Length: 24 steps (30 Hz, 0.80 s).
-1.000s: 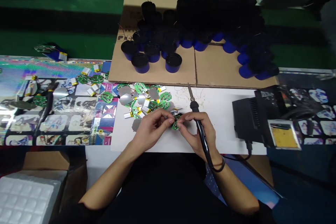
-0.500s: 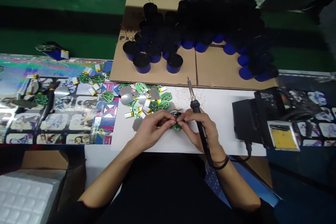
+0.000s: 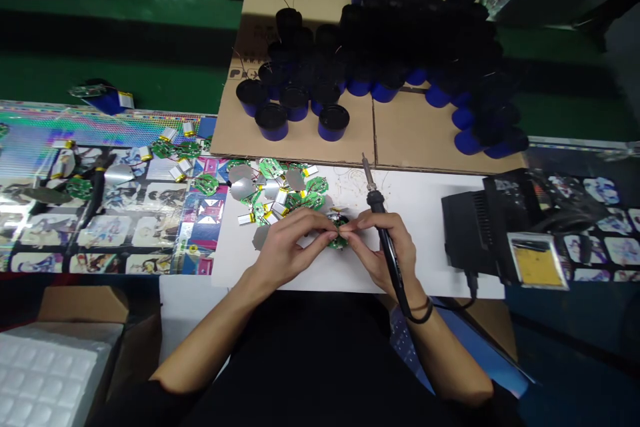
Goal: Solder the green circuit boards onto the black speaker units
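Note:
My left hand [image 3: 290,245] and my right hand [image 3: 384,247] meet over a white sheet [image 3: 430,213], and both pinch a small round green circuit board [image 3: 340,238] between their fingertips. A black soldering iron [image 3: 383,217] also lies gripped in my right hand, its tip pointing away from me and its cord running back over my wrist. Just beyond my left hand lies a pile of green circuit boards, silver discs and small yellow-ended batteries [image 3: 280,190].
A cardboard sheet [image 3: 400,137] beyond carries several blue-and-black cylinders [image 3: 330,121]. A black soldering station with a yellow sponge [image 3: 537,260] stands at right. More boards and batteries [image 3: 173,153] lie scattered on a picture-printed mat at left. White foam tray [image 3: 45,373] sits at lower left.
My hands stay together on the small board, with only slight finger shifts. The soldering iron has tilted a little to the right.

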Each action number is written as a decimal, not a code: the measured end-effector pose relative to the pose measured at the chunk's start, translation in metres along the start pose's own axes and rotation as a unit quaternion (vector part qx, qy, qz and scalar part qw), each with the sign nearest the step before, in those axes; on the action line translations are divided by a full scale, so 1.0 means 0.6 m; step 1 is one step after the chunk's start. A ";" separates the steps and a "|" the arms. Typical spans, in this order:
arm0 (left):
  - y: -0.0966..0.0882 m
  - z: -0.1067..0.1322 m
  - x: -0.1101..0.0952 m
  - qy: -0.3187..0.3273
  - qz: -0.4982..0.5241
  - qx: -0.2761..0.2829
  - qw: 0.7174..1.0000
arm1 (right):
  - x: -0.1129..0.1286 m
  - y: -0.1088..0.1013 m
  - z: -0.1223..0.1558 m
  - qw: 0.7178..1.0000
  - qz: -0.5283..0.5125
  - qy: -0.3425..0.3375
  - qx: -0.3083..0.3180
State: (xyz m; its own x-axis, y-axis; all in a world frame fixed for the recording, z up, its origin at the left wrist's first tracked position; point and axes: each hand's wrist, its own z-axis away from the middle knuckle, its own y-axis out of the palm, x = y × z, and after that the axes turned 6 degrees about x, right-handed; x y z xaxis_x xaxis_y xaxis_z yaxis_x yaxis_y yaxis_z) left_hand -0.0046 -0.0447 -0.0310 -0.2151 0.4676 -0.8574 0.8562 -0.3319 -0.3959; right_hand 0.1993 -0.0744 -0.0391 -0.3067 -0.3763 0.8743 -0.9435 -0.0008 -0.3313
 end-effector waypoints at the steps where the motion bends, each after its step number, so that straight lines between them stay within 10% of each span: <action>1: 0.000 0.000 -0.001 -0.010 0.005 -0.003 1.000 | 0.000 0.003 0.001 1.000 0.000 0.005 0.000; 8: 0.001 0.006 -0.005 -0.072 0.033 -0.012 0.997 | 0.009 0.004 0.002 0.999 0.013 -0.017 0.029; 17: -0.010 0.009 0.020 0.004 -0.083 0.111 0.990 | 0.059 -0.094 0.012 0.988 -0.106 0.106 -0.036; 24: -0.006 0.004 0.020 0.011 -0.062 0.103 0.993 | 0.062 -0.130 0.020 0.993 0.076 0.083 -0.027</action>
State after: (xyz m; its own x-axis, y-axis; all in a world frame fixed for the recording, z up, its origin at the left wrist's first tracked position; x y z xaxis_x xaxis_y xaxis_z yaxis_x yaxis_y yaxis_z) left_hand -0.0117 -0.0398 -0.0409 -0.3009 0.5324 -0.7912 0.7092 -0.4298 -0.5589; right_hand 0.2632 -0.0997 0.0152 -0.4585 -0.2112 0.8632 -0.8886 0.0949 -0.4488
